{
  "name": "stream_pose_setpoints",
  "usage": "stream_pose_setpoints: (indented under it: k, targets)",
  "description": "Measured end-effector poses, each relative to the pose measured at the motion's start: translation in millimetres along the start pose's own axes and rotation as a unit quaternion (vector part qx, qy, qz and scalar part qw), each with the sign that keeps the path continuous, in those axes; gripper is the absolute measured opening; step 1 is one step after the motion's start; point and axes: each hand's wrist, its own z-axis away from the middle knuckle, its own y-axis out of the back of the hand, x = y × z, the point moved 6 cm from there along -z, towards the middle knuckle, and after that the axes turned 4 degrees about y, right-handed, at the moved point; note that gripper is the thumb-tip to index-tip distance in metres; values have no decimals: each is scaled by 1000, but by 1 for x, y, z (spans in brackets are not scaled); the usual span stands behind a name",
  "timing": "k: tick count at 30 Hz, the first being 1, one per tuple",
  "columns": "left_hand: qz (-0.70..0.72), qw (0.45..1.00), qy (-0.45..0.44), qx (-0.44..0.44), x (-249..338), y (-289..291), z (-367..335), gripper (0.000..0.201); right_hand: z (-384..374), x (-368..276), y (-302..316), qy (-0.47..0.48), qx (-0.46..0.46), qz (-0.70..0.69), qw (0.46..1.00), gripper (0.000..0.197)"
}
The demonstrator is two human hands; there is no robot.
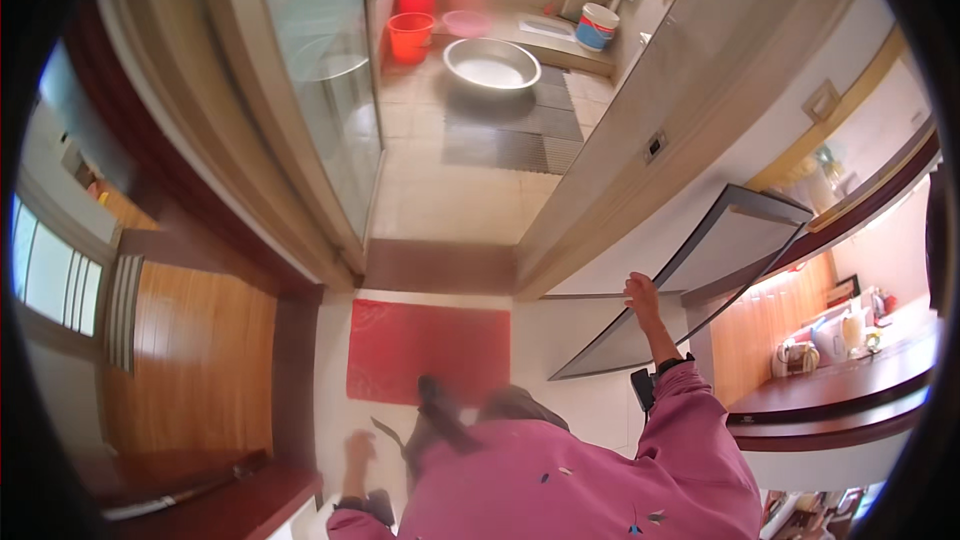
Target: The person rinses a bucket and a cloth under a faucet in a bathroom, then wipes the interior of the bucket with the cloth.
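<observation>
And here's the right hand (641, 302), up and out to the side, fingers closed around the long edge of a dark-framed panel (730, 245)! That panel stands tilted at the person's right, just beside the doorway, its upper end towards the wall and a lower corner reaching down near the pale floor (590, 408). Over on the other side, the left hand (358, 452) hangs low by the pink top (560, 490), apart from the panel; it's blurred, so I can't tell whether those fingers are spread or curled. Down at the feet, a red mat (430, 340) lies in front of the threshold. Straight ahead through the doorway, a wide metal basin (493, 65) sits by a grey mat (495, 145), with two red buckets (411, 38) off to its left and a blue, white and red pail (597, 30) further back on the right. A glass door (335, 90) stands at the left of the opening, and at far right a dark-red desk (840, 392) carries kitchen items (830, 338).
</observation>
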Motion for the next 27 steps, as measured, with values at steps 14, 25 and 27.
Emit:
stream_pose_setpoints:
  k: [14, 25, 27]
  targets:
    - [-142, 987, 79, 7, 157, 32, -168, 8, -90, -44, -9, -42, 133, -47, 989, 30]
    - [-180, 966, 121, -142, 301, -106, -346, 12, -36, 26, 18, -207, 250, -251, 912, 30]
    - [-244, 959, -13, -142, 356, -134, -410, 10, -31, 20, 17, -219, 281, -268, 895, 31]
